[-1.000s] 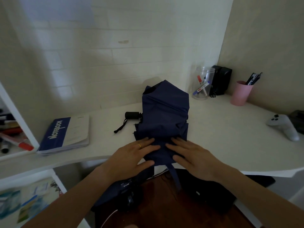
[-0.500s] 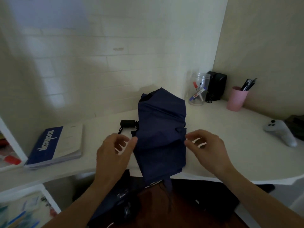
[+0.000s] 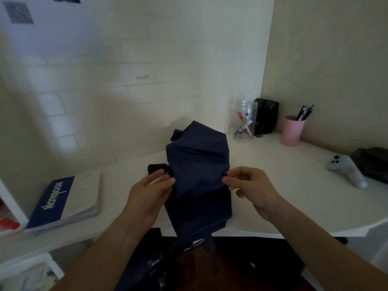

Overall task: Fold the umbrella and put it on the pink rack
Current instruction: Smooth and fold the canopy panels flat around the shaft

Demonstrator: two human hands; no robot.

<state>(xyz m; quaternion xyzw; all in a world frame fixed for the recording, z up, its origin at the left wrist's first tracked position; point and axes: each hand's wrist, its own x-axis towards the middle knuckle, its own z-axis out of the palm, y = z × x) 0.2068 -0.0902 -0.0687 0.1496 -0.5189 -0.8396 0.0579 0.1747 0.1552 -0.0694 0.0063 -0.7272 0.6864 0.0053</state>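
A dark navy umbrella [image 3: 197, 164], collapsed with its cloth loose, lies on the white desk [image 3: 273, 198] in front of me, its near end hanging over the desk edge. Its black handle [image 3: 157, 168] sticks out to the left. My left hand [image 3: 150, 193] pinches the cloth's left edge beside the handle. On the opposite side, my right hand [image 3: 249, 185] pinches the right edge at about the same height. No pink rack is in view.
A blue-and-white notebook [image 3: 63, 203] lies at the left. At the back right stand a clear jar of markers [image 3: 244, 123], a black box [image 3: 266, 115] and a pink cup of pens [image 3: 292, 130]. A grey controller [image 3: 346, 170] lies at the right.
Both hands have lifted off the near end of the cloth, where they lay flat, and moved out to pinch its left and right edges. The view has tilted upward.
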